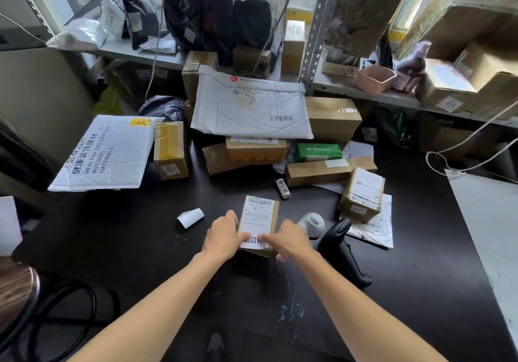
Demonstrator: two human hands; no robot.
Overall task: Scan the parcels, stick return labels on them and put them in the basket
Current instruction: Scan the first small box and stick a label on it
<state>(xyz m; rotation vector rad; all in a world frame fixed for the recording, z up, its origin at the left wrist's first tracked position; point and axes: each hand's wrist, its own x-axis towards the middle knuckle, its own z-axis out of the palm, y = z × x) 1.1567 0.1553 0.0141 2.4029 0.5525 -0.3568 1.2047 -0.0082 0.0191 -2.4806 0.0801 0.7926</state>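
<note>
A small cardboard parcel (pixel 259 225) lies flat on the dark bench (pixel 134 238), right in front of the person, with a shipping label covering most of its top. It looks light and stiff, a taped box with firm edges, so I'd say it lifts easily in one hand taken by its long sides; the paper faces are smooth but not slippery.

A white return label (pixel 253 241) sits across its near end. The left hand (pixel 222 237) lies against the parcel's left edge, fingers fairly straight and resting on the label's left part. The right hand (pixel 290 239) reaches in from the other side, fingers stretched out flat and pressing the label's right part down. Neither hand grips anything; both seem to be smoothing the sticker on.

The black scanner (pixel 343 249) lies just right of the right hand. More parcels are stacked behind. No basket is visible.
</note>
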